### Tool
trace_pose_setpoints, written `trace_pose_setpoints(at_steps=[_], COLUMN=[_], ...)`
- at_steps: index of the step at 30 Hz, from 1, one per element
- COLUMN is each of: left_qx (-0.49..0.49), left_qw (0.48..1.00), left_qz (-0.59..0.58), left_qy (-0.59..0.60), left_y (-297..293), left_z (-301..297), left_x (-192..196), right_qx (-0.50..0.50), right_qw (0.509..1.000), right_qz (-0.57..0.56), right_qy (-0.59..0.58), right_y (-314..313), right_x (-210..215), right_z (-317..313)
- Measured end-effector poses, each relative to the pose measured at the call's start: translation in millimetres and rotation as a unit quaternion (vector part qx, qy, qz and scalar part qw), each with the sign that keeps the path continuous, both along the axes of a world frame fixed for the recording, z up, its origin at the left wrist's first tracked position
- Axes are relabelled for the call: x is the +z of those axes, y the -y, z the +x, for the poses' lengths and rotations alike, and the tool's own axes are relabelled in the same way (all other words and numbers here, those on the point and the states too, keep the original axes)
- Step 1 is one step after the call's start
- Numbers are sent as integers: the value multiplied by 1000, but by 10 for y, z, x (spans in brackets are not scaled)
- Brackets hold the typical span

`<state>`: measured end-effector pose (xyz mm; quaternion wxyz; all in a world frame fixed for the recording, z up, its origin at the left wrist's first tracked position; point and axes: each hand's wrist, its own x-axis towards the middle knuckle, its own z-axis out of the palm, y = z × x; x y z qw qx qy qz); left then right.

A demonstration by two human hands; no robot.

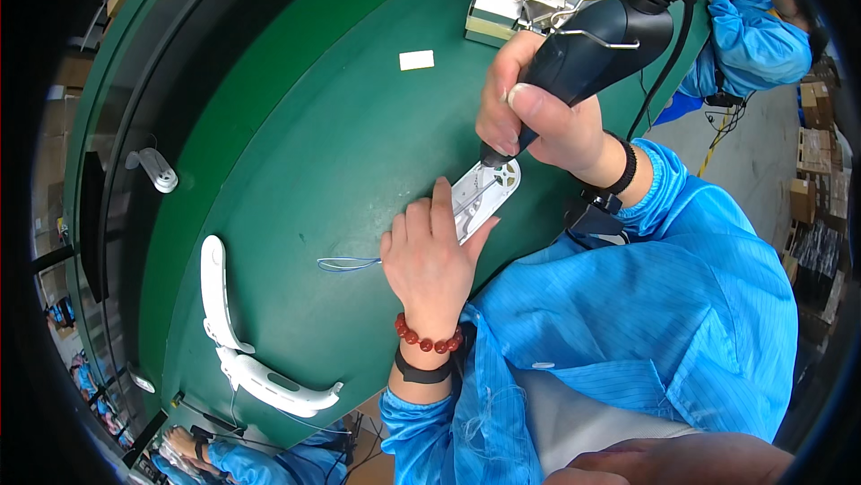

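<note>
My right hand [556, 117] is wrapped round a black electric screwdriver [592, 46] with a metal hanging loop and a coiled cable. Its lower end points down at a long white plastic part [484, 203] with a rounded, spoked end, lying on the green table. My left hand [430, 247] lies over the near left side of this part, with the thumb on one edge and the index finger on the other. Part of the white piece is hidden under that palm. A thin blue and white cord loop [350, 264] sticks out to the left of the hand.
A screw feeder [538, 1] stands at the far edge, near a small white rectangle [417, 60]. Curved white plastic pieces [215, 297] lie at the left, and another white part [157, 169] sits beyond the table's left side. Co-workers in blue sleeves [758, 46] are nearby.
</note>
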<state>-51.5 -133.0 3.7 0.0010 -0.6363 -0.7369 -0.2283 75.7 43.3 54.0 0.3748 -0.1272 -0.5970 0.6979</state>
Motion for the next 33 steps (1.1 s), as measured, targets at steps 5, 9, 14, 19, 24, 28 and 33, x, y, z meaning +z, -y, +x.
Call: trace_pose_setpoints(at_steps=[5,9,14,19,24,28,33], left_qx=[2,9,12,14,15,16,18], left_qw=[1000,1000,1000,1000,1000,1000,1000], left_qz=[-4,2,-5,-16,-1,-3,5], left_qy=[6,11,14,15,19,19,12], left_y=[10,4,-29,-21,-26,-43,-45], left_z=[-6,-9,-9,-4,4,4,10], left_x=[-12,-11,4,3,-11,7,18], right_qx=[20,11,12,19,-11,-32,-11], right_qw=[999,995,998,999,999,998,1000], right_qz=[24,102,57,36,47,53,19], right_qy=[-6,-7,7,-2,1,3,-7], right_y=[10,62,27,24,49,47,32], right_x=[-40,-76,-98,-103,-121,-143,-159], right_z=[11,17,-1,-6,-30,-65,-44])
